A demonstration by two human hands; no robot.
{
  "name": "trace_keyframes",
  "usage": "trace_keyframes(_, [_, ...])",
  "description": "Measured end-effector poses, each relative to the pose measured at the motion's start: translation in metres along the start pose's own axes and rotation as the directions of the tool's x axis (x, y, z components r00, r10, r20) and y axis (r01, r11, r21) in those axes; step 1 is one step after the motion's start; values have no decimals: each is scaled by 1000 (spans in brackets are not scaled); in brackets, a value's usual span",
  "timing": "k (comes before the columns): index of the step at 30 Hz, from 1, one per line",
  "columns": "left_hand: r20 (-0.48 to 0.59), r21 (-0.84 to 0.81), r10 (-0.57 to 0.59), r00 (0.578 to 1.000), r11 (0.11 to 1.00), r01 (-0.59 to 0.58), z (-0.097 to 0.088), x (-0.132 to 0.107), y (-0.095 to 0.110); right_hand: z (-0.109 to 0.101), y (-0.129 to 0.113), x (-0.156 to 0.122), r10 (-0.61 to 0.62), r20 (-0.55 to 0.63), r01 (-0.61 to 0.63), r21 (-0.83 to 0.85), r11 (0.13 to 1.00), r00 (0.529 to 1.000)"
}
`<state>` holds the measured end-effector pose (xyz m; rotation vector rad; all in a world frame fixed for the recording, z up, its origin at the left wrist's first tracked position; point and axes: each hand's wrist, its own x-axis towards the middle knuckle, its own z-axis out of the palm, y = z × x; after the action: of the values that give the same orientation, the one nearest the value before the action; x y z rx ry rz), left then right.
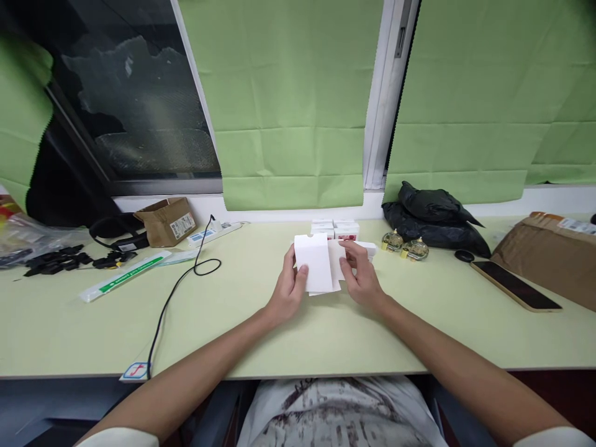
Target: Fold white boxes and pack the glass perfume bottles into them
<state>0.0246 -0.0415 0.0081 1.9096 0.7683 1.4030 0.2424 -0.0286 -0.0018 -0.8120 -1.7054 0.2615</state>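
Held over the middle of the table is a white, partly unfolded small carton (313,261). My left hand (289,287) grips its left side, thumb on the front panel and fingers behind. At the carton's right side, my right hand (363,276) pinches a flap between thumb and fingers. Just beyond the hands stand several small white boxes (347,231) with red printing. A further white piece (371,249) shows partly behind my right hand, which hides the rest of it.
Two round gold-coloured glass items (414,249) sit right of centre, by black plastic bags (433,217). Farther right lie a phone (514,285) and a brown parcel (549,254). On the left are a black cable (174,292), an open cardboard box (166,222) and a green-white packet (125,275).
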Motion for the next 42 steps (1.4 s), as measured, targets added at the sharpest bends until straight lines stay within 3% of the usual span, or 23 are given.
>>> trace_keyframes(4, [-48, 21, 34, 998, 999, -33, -2, 1, -1, -6, -4, 4, -89, 140, 98, -59, 993, 986])
trace_keyframes(8, [-135, 4, 7, 991, 1000, -7, -6, 4, 0, -11, -10, 6, -105, 273, 118, -32, 993, 956])
trace_keyframes(16, [-172, -120, -114, 978, 988, 94, -11, 8, 1, -11, -10, 6, -150, 370, 198, -94, 976, 917])
trace_keyframes(28, [-88, -191, -142, 986, 974, 124, -6, 5, 6, 1, -4, 1, -144, 186, 158, -60, 986, 972])
trace_keyframes(37, [-6, -164, -158, 987, 974, 155, 1, 6, -1, 9, -1, -6, 96, 147, -119, 152, 981, 984])
trace_keyframes(42, [-28, -128, -135, 990, 983, 130, -1, 7, -5, 6, -12, -5, 121, 154, -152, 210, 966, 981])
